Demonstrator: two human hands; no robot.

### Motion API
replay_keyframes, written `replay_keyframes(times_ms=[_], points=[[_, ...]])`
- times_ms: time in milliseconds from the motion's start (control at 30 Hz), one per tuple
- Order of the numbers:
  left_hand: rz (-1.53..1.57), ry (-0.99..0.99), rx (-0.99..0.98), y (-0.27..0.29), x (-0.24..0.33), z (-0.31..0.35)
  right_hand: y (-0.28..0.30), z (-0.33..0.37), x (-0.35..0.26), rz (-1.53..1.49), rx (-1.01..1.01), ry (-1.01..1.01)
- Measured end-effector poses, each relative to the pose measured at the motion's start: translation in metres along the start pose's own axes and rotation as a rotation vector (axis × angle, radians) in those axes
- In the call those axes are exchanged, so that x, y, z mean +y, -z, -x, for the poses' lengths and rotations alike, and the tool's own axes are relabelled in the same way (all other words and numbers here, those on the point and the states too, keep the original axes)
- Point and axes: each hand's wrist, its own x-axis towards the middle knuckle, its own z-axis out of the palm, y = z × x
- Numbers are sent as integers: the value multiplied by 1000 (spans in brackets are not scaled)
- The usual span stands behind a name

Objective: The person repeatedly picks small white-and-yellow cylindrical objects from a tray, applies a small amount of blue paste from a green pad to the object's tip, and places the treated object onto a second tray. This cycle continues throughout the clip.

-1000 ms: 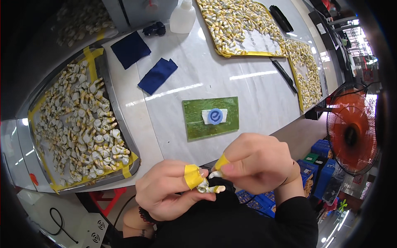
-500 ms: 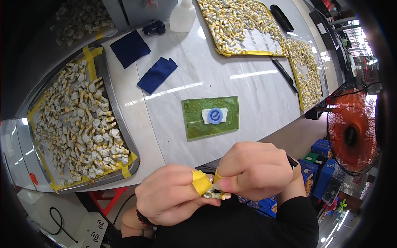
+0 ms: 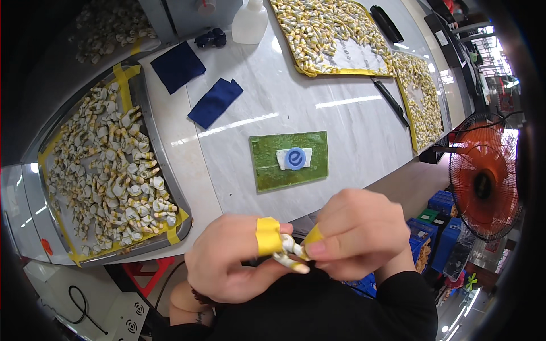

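In front of my body, both hands are closed around small white-and-yellow pieces. My left hand (image 3: 230, 258) has yellow tape round its index finger. Between that finger and the thumb sit one white-and-yellow piece (image 3: 289, 243) and, just below it, a second white-and-yellow piece (image 3: 291, 262) with a yellowish tip. The thumb and a yellow-wrapped index finger of my right hand (image 3: 358, 236) pinch the right end of the upper piece. Fingers hide part of both pieces, so their exact shape cannot be made out.
Beyond my hands a green slab (image 3: 267, 182) with a blue round disc (image 3: 295, 158) lies on the marble-patterned table (image 3: 227, 165). A taped tray (image 3: 181, 221) of similar pieces stands left; more fill trays (image 3: 352, 72) far right. Blue cloths (image 3: 216, 103), a white bottle (image 3: 250, 23) and an orange fan (image 3: 483, 182) surround.
My hands have drawn slightly apart, and the right has turned and moved a little right. More of the white-and-yellow pieces now shows between them.
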Motion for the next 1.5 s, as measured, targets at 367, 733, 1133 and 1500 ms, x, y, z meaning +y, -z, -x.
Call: replay_keyframes(times_ms=[367,733,1133,1500], points=[[598,259,-104,0,-6,5,9,-12,6,-248,-199,-225],[218,230,-317,20,9,-11,13,-13,5,-79,-289,-61],[-1084,216,-69,161,26,-80,34,26,13,213,-23,-229],[-1408,150,128,299,-105,-173,64,35,4,478,62,-269]])
